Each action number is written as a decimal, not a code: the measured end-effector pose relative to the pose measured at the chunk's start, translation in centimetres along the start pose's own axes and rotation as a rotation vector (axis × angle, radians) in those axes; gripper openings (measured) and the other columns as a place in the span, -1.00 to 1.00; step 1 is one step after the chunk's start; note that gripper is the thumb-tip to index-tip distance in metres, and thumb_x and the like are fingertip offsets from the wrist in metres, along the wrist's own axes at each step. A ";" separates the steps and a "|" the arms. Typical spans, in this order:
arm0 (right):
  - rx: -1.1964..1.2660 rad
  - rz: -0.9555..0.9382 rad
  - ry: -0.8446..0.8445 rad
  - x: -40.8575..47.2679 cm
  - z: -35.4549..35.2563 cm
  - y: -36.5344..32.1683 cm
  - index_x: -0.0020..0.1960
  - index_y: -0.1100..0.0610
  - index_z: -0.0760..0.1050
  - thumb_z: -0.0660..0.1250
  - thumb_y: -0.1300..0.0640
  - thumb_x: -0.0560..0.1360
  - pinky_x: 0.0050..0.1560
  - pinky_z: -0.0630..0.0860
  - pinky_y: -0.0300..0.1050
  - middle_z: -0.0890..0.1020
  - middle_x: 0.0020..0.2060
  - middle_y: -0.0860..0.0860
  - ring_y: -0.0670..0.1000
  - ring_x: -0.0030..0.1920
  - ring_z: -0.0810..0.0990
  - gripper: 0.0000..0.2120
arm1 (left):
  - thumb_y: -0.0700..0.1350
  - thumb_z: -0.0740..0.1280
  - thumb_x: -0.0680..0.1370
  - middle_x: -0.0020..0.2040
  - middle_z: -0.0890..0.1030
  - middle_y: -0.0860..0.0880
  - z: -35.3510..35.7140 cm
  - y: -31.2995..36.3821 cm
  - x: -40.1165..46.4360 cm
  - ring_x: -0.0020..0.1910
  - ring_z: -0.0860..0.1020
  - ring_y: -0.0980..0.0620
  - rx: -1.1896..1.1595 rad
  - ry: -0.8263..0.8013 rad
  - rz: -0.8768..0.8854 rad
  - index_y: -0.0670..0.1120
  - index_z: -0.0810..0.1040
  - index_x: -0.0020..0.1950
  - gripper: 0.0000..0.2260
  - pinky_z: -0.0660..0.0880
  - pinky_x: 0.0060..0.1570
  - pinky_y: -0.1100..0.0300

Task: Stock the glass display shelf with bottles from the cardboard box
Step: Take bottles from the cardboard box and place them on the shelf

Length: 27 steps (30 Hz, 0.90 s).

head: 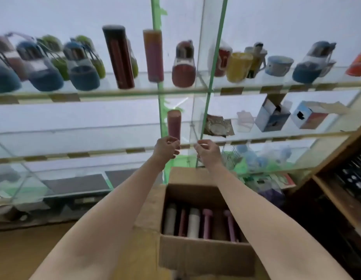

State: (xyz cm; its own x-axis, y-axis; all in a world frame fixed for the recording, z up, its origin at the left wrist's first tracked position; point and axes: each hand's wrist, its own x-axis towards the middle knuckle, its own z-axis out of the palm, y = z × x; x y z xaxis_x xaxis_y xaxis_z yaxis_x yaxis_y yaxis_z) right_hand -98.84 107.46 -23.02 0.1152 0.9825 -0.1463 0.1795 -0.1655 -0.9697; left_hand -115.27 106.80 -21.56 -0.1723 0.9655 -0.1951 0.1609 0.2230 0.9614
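Both my hands are raised at the middle glass shelf (74,152). Left hand (167,146) and right hand (208,150) have fingers loosely curled, gripping nothing. A pink bottle (174,124) stands upright just above and between them. Below my forearms, the cardboard box (203,257) holds more bottles (193,222).

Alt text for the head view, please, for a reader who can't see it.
Two bare hands, left hand and right hand, reach up, empty, just below a pink bottle standing on the glass display shelf. Below them an open cardboard box holds more upright bottles; the shelf above carries bottles and mugs.
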 end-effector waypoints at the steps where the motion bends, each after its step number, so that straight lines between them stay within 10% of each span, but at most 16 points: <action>1: -0.024 0.029 0.009 -0.7 -0.3 1.5 0.18 0.15 0.57 0.43 0.10 0.54 0.21 0.58 0.11 0.67 0.02 0.04 0.06 0.07 0.64 -0.76 | -0.18 0.34 0.60 -0.09 0.66 -0.17 0.7 -1.5 -0.5 -0.25 0.59 -0.05 0.003 -0.022 -0.026 -0.18 0.58 0.07 -0.90 0.52 -0.18 0.08; 27: -0.078 0.702 0.060 0.2 -5.3 32.9 0.10 0.05 0.58 0.45 0.11 0.52 0.24 0.56 0.15 0.66 0.05 0.06 0.09 0.13 0.62 -0.84 | -0.16 0.30 0.60 -0.15 0.63 -0.11 16.1 -27.2 2.8 -0.29 0.53 0.03 0.161 -0.213 -0.588 -0.07 0.57 -0.05 -0.93 0.44 -0.29 0.22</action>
State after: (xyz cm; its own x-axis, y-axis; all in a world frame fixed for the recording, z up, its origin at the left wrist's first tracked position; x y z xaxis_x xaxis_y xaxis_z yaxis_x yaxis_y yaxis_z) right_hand -87.76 101.73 -53.93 0.2829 0.6355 -0.7184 0.1120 -0.7658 -0.6332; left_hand -104.52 105.56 -51.34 -0.0817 0.6780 -0.7305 0.2450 0.7241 0.6447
